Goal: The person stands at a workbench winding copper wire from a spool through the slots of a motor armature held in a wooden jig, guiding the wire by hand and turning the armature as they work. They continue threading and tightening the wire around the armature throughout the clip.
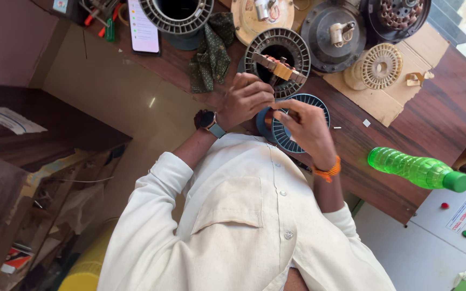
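green bottle (pixel 417 169) lying right, hands (pixel 304 125) on blue stator (pixel 300 122)

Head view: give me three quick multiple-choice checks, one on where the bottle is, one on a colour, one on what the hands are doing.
1. Where is the green bottle?
A. lying on the table's edge
B. standing beside the phone
C. on the floor

2. What colour is the wristband on the right hand?
A. blue
B. orange
C. white

3. What are the hands doing?
A. both resting idle
B. both at the blue slotted ring
C. one on the bottle

Answers: 1 A, it lies on its side by the table's edge. 2 B, the band is orange. 3 B, the left hand and right hand meet over the ring.
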The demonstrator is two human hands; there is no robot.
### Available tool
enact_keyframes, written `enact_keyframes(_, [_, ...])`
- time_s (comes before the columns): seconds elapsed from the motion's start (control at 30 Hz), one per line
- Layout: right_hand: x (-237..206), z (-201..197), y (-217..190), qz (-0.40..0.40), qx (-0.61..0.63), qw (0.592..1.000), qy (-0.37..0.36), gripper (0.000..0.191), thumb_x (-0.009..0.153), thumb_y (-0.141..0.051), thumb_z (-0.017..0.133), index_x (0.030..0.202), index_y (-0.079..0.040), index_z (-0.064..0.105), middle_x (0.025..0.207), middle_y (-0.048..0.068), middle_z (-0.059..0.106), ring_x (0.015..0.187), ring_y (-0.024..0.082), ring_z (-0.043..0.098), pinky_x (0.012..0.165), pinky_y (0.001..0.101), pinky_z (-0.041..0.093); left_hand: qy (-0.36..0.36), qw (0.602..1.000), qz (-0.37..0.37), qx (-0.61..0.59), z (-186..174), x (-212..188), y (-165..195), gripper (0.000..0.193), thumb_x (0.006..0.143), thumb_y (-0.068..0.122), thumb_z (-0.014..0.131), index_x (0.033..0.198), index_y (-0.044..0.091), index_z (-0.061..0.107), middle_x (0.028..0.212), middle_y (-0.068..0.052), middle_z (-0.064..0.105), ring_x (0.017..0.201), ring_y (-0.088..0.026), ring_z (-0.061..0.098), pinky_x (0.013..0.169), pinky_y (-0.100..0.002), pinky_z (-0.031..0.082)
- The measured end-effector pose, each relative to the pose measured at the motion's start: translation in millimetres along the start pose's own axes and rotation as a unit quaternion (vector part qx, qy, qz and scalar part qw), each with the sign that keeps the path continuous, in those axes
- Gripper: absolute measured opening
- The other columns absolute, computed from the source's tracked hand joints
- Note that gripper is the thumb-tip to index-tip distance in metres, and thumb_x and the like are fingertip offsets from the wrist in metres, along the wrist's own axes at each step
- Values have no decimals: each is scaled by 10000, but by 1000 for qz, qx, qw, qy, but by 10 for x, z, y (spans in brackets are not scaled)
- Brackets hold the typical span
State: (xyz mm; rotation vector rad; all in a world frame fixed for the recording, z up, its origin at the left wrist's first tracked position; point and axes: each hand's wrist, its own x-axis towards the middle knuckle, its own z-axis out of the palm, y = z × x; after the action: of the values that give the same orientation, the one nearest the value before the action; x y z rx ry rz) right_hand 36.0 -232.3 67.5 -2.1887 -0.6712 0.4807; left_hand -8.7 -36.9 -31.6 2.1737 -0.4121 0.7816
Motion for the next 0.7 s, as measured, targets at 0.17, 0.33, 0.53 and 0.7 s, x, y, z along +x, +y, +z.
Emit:
enact_keyframes(0.17, [187,-349,-139,-163,-119,977,72,81,967,16,684,983,-48,731,870,59,702,756,158,655,678,318,510,83,957,-136,-241,106,-11,81,69,947,79,761,1003,56,727,999,-27,721,879,-136,706,754,-287,582])
enact_keyframes(0.33, [631,-322,-151,-202,-148,966,67,47,968,0,756,989,-41,756,845,85,694,727,179,658,654,342,502,110,910,-270,-295,233,-25,138,67,965,45,734,994,5,689,905,-32,697,695,-29,569,589,-213,459])
enact_keyframes(0.53, [903,-305,108,-138,-17,989,41,61,977,28,734,1024,-1,759,904,72,761,743,103,696,615,247,532,129,881,-320,-322,408,-62,105,106,1021,78,674,1062,-18,656,815,-17,702,743,-43,637,632,-221,512])
enact_keyframes(0.7, [1048,-292,349,-98,8,995,32,77,969,23,750,1040,25,782,911,80,782,771,58,710,648,196,559,145,883,-354,-270,486,-14,178,129,992,80,685,1074,-18,670,885,-62,756,772,-104,736,667,-263,574])
